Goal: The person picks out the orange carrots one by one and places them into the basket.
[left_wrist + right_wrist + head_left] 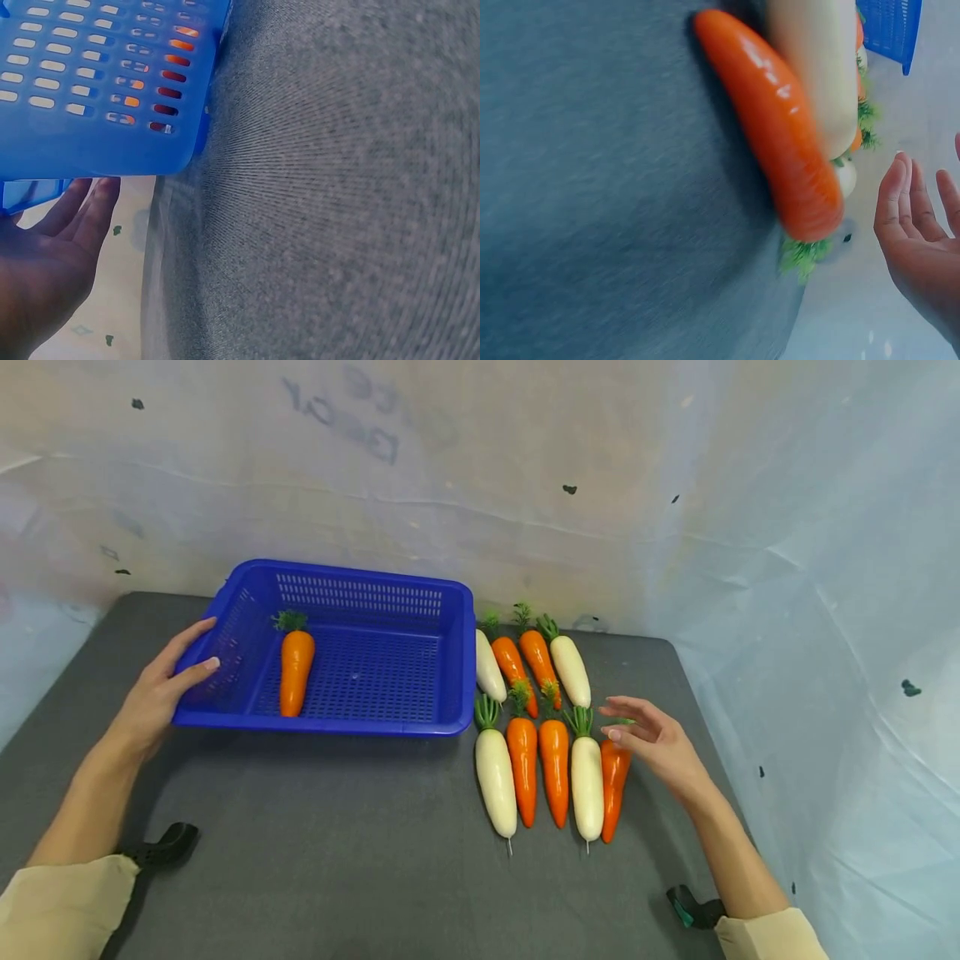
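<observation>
At the left rim of a blue plastic basket (322, 724), my left hand (157, 689) grips the edge, thumb and fingers at the rim. In the left wrist view the fingers (100, 214) reach just past the basket's edge. A single orange carrot (297, 664) with a green top lies inside. My right hand (660, 743) hovers, fingers loosely bent and holding nothing, by the leafy end of the rightmost carrot (613, 793). That carrot's top is partly hidden by the hand. Beside it lies a white radish (587, 789); the right wrist view shows the carrot (780, 135) resting against it.
Several more carrots (522, 768) and white radishes (495, 781) lie in two rows right of the basket, leafy ends away from me. The dark grey table (337, 852) meets pale plastic sheeting (525, 460) at the back and right.
</observation>
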Demonstrator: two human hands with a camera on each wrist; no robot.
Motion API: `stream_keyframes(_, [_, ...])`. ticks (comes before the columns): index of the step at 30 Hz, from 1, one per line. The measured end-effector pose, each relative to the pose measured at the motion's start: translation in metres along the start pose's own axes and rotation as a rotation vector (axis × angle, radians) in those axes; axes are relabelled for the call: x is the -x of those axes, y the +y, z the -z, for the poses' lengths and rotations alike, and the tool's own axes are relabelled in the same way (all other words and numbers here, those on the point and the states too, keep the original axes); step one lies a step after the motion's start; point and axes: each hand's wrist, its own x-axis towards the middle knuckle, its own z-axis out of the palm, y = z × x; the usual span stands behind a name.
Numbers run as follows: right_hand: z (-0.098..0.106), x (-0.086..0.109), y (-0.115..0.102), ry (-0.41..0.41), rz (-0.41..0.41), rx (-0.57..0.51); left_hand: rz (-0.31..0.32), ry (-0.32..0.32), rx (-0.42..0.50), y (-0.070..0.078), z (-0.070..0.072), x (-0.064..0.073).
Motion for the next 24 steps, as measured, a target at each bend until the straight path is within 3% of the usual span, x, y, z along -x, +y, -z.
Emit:
stream_keyframes(14, [0.008,0.027,0.028,0.128,0.003,0.074,-0.004,-0.002,0.018,-0.002,0.001,-0.001])
stream_keyframes(24, [0.005,0.035,0.044,0.14,-0.102,0.186,0.011,-0.005,0.022,-0.001,0.0,0.0])
